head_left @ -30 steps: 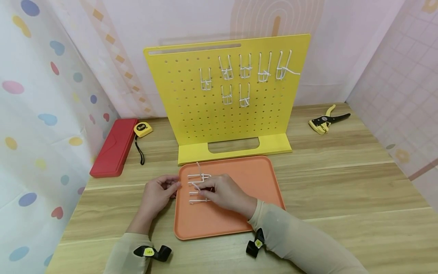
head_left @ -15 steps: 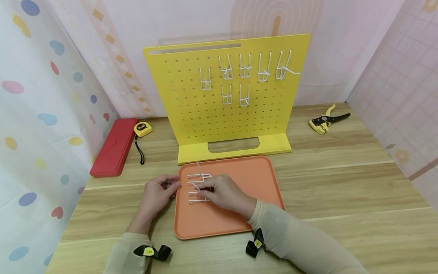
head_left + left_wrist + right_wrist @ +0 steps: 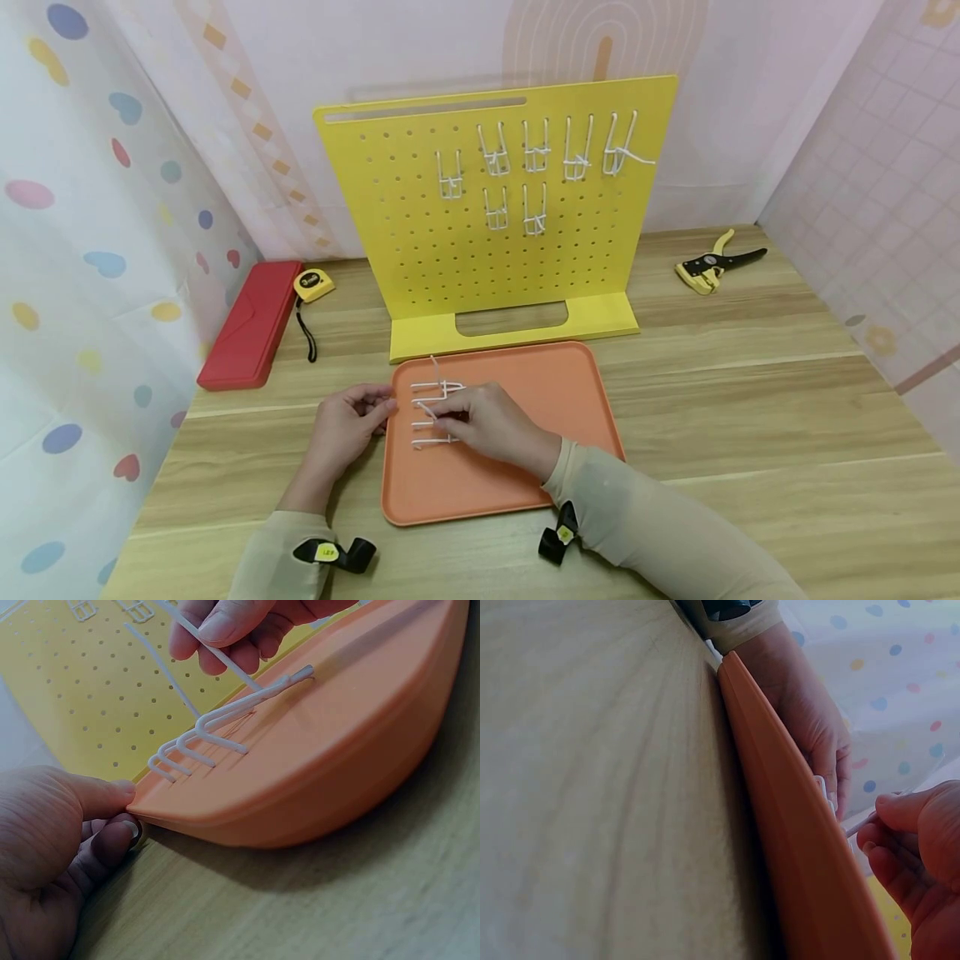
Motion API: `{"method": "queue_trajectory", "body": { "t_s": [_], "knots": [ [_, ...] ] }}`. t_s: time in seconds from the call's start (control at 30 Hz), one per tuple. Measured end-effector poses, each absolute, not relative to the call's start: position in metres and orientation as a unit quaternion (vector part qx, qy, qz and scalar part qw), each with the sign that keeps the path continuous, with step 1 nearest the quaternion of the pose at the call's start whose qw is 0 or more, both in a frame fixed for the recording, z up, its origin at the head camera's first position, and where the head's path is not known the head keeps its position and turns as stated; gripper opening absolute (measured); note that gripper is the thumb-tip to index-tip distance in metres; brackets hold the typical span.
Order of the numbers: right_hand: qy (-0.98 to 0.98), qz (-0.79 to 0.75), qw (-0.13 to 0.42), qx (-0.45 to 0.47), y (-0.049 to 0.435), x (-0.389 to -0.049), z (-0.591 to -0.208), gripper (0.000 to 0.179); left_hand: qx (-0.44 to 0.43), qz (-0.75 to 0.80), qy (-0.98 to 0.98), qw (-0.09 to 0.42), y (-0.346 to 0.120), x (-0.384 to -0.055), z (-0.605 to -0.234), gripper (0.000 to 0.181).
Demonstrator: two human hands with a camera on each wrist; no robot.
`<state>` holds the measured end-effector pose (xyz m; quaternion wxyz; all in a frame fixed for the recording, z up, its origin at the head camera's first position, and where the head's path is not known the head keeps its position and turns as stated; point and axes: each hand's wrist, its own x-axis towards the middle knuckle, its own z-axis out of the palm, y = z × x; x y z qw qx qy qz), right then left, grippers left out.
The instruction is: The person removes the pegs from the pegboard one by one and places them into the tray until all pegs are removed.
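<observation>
An orange tray lies on the table, and my left hand pinches its left rim, thumb on top and fingers below, as the left wrist view shows. White wire pegboard hooks lie side by side near that rim, bent ends toward the left. My right hand is over the tray and pinches the upright prong of one white wire hook between thumb and forefinger. The right hand covers the right ends of the lower hooks in the head view. Another thin prong stands up beside it.
Behind the tray stands a yellow pegboard with several white hooks hung on it. A red case and a yellow tape measure lie at the left. A wire stripper lies at the right.
The lower hooks have shifted slightly left on the tray, with the right hand keeping its pinch on the prong. The left hand stays at the rim.
</observation>
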<state>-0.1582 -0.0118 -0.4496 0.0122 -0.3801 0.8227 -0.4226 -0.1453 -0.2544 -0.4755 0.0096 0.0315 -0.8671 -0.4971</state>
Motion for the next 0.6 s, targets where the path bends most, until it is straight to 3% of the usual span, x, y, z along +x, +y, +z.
{"method": "queue_trajectory", "body": {
  "t_s": [0.33, 0.6],
  "knots": [
    [0.816, -0.437, 0.006, -0.377, -0.012, -0.157, -0.445, 0.019, 0.029, -0.491, -0.871, 0.014, -0.256, -0.145, -0.477, 0.022],
    [0.813, -0.474, 0.005, -0.338, 0.011, -0.166, -0.409, 0.022, 0.027, -0.503, -0.864, 0.017, -0.255, -0.145, -0.477, 0.023]
  ]
}}
